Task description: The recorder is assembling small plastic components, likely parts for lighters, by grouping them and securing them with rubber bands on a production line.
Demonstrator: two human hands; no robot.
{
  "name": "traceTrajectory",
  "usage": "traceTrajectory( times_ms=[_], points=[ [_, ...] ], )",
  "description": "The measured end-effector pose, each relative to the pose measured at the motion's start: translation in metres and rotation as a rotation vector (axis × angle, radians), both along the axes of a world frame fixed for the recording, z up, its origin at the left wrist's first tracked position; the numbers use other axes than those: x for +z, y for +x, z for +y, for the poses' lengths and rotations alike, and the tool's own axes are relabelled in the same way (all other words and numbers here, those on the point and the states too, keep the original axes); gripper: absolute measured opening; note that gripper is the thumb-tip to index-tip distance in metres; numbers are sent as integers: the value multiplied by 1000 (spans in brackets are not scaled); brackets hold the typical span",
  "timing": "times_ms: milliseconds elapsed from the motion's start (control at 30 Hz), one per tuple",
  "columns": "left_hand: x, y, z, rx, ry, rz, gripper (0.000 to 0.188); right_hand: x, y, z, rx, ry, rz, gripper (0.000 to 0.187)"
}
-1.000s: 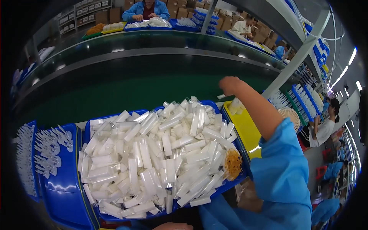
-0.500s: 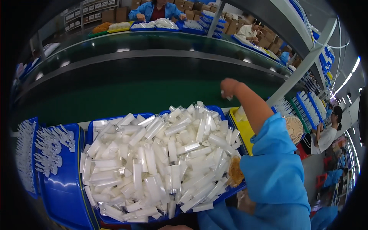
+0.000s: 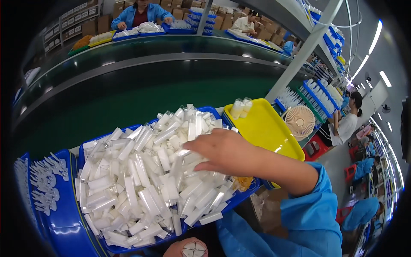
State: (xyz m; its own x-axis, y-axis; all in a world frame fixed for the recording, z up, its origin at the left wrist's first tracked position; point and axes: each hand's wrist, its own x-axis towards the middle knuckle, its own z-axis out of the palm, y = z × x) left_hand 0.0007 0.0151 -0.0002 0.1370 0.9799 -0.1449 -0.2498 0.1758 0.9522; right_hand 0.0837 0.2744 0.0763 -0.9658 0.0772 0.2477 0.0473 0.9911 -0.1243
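Our right hand (image 3: 227, 150) is above the pile of white pieces (image 3: 141, 184), toward the right edge of the blue tray (image 3: 239, 200). It is half open: the fingers are bent, and the thumb is apart from the forefinger, with pieces to be seen in the gap. We see no piece gripped there, and we cannot tell if the fingertips touch the pile.

Our left hand (image 3: 176, 249) is low, just outside the near edge of this tray, and is partly cut by the border of the view. It is closed round a bundle (image 3: 194, 249) of white parts, whose end faces us and shows several sections.

The pieces fill the tray from its left edge to its right one, lying in many directions, and many have clear film. Rubber bands (image 3: 243, 183) lie at the right edge, near the near right corner. Beyond the far right corner there is a yellow tray (image 3: 272, 132), with white rolls (image 3: 241, 108) upright in its far left corner. To its right is a round fan (image 3: 299, 122). Beside the left edge of the pile's tray, another tray (image 3: 68, 227) carries clear parts (image 3: 45, 184) in its far half.
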Motion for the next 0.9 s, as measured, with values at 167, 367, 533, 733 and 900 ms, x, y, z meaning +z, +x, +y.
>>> traceTrajectory(
  times_ms=[167,367,533,733,900],
  points=[
    [-3,0,-10,105,-45,-38,22,-16,66,20,-348,-27,-124,19],
    [-1,5,-8,63,-9,-34,22,-49,90,13,-474,77,-78,15],
    [0,8,-11,57,19,-53,22,-51,91,19,-540,-47,-14,17],
    [-1,10,-13,63,19,-84,21,-44,93,9,-485,79,-12,14],
    [1,11,-9,33,13,-71,20,-52,95,11,-521,49,-12,12]
  ],
)
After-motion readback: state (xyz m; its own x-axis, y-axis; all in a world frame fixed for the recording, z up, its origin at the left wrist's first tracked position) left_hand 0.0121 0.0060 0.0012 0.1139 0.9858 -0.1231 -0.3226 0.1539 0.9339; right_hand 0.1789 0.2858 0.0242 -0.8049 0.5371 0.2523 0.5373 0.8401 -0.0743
